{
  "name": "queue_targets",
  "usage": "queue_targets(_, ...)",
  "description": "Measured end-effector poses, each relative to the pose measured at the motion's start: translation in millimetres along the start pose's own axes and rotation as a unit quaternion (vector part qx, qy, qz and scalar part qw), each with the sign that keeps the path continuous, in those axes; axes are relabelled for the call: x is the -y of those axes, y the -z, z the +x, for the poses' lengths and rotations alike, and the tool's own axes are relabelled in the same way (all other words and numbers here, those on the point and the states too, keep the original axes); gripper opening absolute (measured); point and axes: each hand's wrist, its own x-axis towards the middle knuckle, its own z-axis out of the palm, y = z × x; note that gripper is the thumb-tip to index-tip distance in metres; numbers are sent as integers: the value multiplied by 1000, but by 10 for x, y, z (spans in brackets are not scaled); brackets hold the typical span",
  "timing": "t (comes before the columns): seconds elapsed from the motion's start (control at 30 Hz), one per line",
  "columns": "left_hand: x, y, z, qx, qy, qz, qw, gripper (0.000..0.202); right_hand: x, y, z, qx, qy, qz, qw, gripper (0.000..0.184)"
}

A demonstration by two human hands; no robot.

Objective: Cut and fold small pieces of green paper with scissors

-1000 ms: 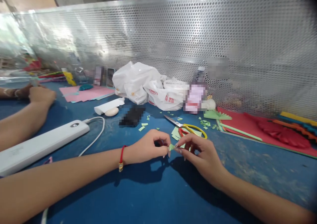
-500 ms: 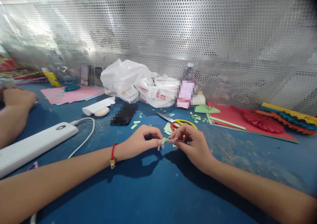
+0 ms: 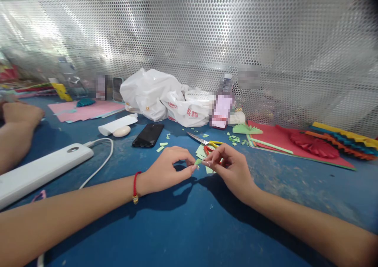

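Observation:
Between my two hands is a small piece of green paper (image 3: 198, 162), held just above the blue table. My left hand (image 3: 168, 168), with a red cord bracelet at the wrist, pinches its left end between thumb and fingertips. The fingertips of my right hand (image 3: 232, 168) pinch the other end. Just behind the right hand lie scissors (image 3: 203, 141) with yellow and red handles, partly covered by that hand. Cut green paper pieces (image 3: 201, 151) lie beneath the scissors, and smaller green scraps (image 3: 234, 139) are scattered behind.
A black phone (image 3: 148, 135), a white power strip (image 3: 44, 172) with a cable and white plastic bags (image 3: 168, 97) are around. Red paper (image 3: 268, 135) with folded fans is at right. Another person's hand (image 3: 23, 115) rests at far left. A perforated metal panel (image 3: 189, 34) stands behind.
The green paper piece now shows flatter and points up to the right between my fingertips. My right hand has shifted slightly up. The camera view has tilted slightly.

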Motion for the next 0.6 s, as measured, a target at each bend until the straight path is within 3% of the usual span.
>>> queue_targets(0.27, -12, -7, 0, 2, -8, 21, 1000, 12, -42, 4, 6, 5, 43, -39, 998, 3)
queue_targets(0.6, -2, -12, -18, -10, -2, 46, 999, 10, -41, 16, 10, 34, 95, -57, 993, 12)
